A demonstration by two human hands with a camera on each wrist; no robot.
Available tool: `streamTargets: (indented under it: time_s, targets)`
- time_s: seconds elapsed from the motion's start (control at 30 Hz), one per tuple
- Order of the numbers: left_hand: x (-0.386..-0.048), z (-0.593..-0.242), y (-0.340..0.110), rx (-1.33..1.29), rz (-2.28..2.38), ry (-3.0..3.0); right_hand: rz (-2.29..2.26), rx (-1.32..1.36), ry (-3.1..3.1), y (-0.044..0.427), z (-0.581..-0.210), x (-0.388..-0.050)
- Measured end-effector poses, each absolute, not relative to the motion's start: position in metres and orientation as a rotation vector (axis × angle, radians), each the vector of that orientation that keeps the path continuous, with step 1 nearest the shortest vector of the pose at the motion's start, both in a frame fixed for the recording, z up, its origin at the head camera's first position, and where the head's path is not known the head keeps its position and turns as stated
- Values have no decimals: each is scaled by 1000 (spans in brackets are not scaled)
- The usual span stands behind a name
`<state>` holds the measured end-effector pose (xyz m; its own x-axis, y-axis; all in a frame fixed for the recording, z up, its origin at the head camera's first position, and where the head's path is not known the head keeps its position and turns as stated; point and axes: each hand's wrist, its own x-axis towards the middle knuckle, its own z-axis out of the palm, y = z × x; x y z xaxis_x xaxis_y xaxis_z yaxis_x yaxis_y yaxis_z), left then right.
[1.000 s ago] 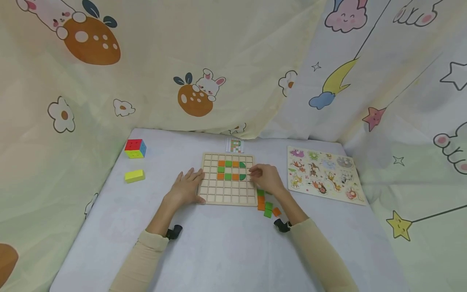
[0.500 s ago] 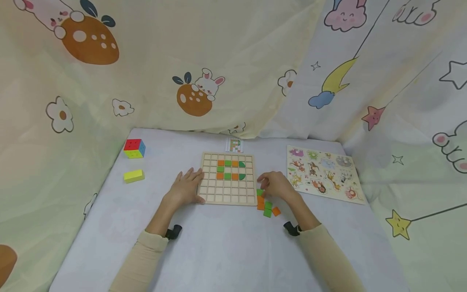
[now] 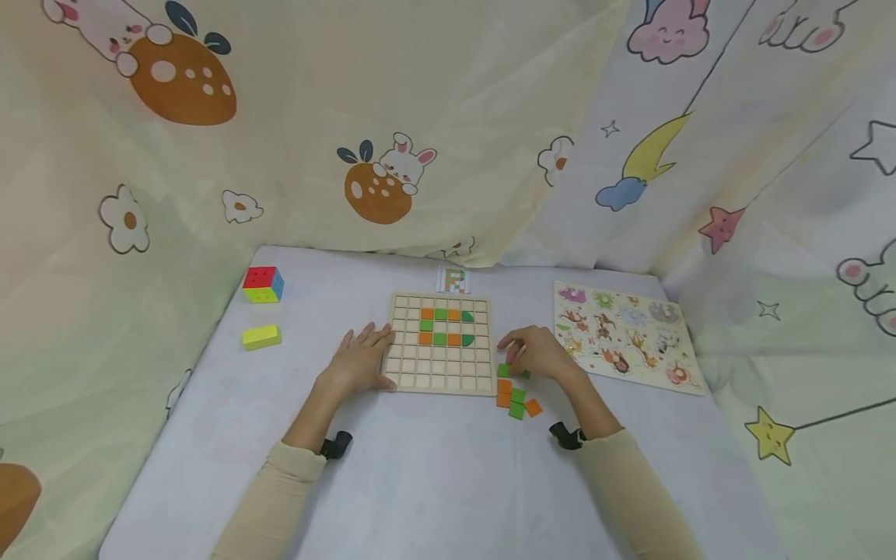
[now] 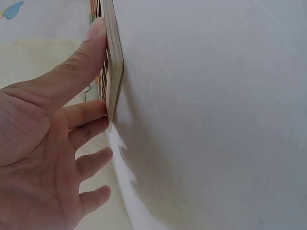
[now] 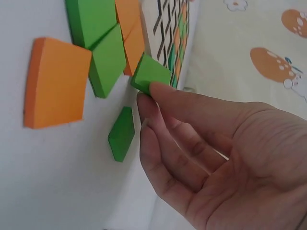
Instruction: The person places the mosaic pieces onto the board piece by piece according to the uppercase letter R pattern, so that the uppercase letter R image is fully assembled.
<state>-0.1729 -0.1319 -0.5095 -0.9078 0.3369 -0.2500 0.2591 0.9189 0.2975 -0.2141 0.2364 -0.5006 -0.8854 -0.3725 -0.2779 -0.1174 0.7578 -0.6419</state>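
A wooden grid board (image 3: 441, 369) lies on the table with orange, green and dark green tiles set in its upper rows. My left hand (image 3: 357, 362) rests at the board's left side, fingers spread and straight, its thumb (image 4: 79, 62) and forefinger touching the edge near the corner. Right of the board, my right hand (image 3: 539, 354) pinches a green tile (image 5: 151, 74) between thumb and forefinger, low over the table. Nearby lie orange tiles (image 5: 60, 84) and green tiles (image 5: 108, 60), plus a dark green rounded piece (image 5: 122, 134) beneath the fingers.
A small pattern card (image 3: 453, 280) lies behind the board. At the left stand a puzzle cube (image 3: 262, 285) and a yellow block (image 3: 262, 337). An animal puzzle board (image 3: 630, 338) lies at the right. Printed cloth (image 3: 294, 101) hangs behind the table.
My right hand has moved right and down, away from the board's right edge to the loose tiles, and now pinches a green one. My left hand has stayed at the board.
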Motion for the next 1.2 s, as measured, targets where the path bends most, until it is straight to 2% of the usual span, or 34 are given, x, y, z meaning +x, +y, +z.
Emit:
streamTargets:
  time_s: [0.5, 1.2]
  targets:
    - [-174, -513, -131, 443, 362, 2789, -1153, -405, 2805, 231, -504, -235]
    - [-174, -511, -130, 431, 348, 2787, -1299, -441, 2714, 193, -519, -272]
